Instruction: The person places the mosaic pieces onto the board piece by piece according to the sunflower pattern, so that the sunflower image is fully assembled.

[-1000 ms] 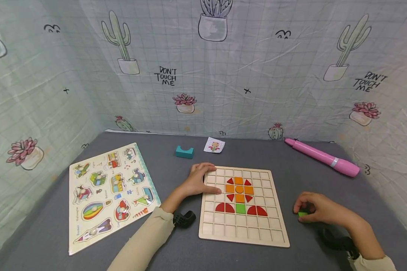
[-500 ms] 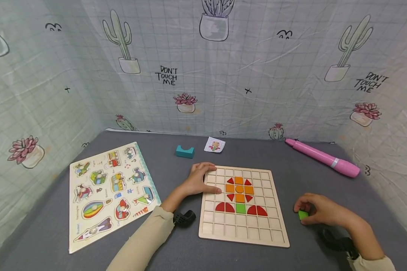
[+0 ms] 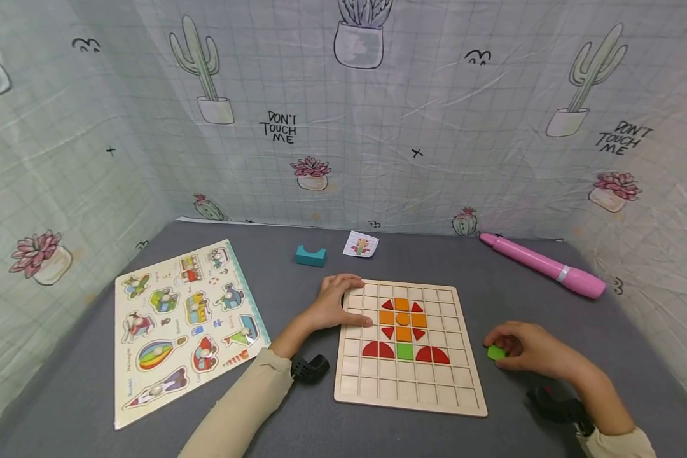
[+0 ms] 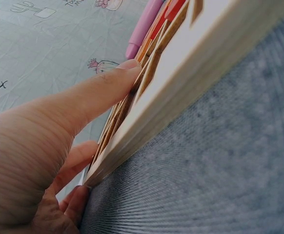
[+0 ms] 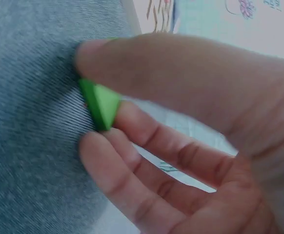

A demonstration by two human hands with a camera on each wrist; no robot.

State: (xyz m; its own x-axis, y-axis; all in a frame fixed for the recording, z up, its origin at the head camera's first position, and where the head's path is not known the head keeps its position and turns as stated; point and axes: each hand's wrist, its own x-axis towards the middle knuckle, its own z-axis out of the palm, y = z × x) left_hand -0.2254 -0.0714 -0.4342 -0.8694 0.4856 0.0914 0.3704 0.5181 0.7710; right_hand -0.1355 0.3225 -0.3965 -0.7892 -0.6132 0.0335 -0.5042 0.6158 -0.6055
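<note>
My left hand (image 3: pixel 338 302) rests on the left side of a wooden grid board (image 3: pixel 378 388). Its thumb lies over the top face, while the other fingers are at the edge near the far corner. Set in the board's cells are orange squares (image 3: pixel 402 305) around an orange circle (image 3: pixel 402 319), small red triangles (image 3: pixel 416 307), red quarter circles (image 3: pixel 441 355) and one green square (image 3: pixel 404 351). To the right of the board my right hand (image 3: pixel 535 348) pinches a green tile (image 5: pixel 105 102) between thumb and fingers, low over the cloth; the thumb covers part of it.
On the left lies a picture puzzle board (image 3: pixel 172 350). Behind the grid board are a teal block (image 3: pixel 311 257) with a curved notch and a small pattern card (image 3: pixel 352 248). A pink pen-like object (image 3: pixel 538 262) lies at the back right, near the printed cloth wall.
My right hand, with the green tile in its fingers, has moved slightly left and away from me, closer to the grid board. The left hand stays in place.
</note>
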